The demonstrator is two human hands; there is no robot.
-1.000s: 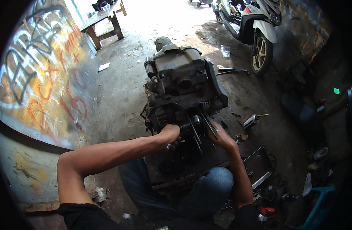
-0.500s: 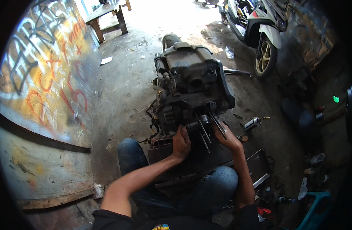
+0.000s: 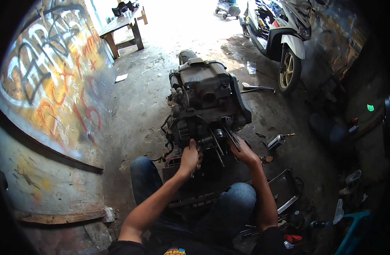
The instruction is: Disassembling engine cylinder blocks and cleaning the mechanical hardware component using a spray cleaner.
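Observation:
A dark, dirty motorcycle engine unit [image 3: 203,78] stands in front of me, its wheel [image 3: 187,55] at the far end. Long metal studs [image 3: 217,151] stick out of its near end, around a shiny round part that looks like a piston [image 3: 220,133]. My left hand [image 3: 190,158] is closed, thumb up, against the engine's near left side; what it grips is hidden. Beside the studs, on the near right, is my right hand [image 3: 246,153]. Its fingers reach in behind the studs and are hidden by them and the engine.
Right of the engine lie a spray can [image 3: 276,141] and a metal tool [image 3: 257,88]. A dark tray [image 3: 284,187] sits by my right knee. A white scooter [image 3: 284,38] stands at the far right, a wooden table [image 3: 122,29] far left. A painted wall [image 3: 54,80] bounds the left.
The whole view has shifted a little, so the engine and scooter sit further left. My left hand has turned slightly at the wrist, showing more of its curled fingers. The right hand stays by the studs.

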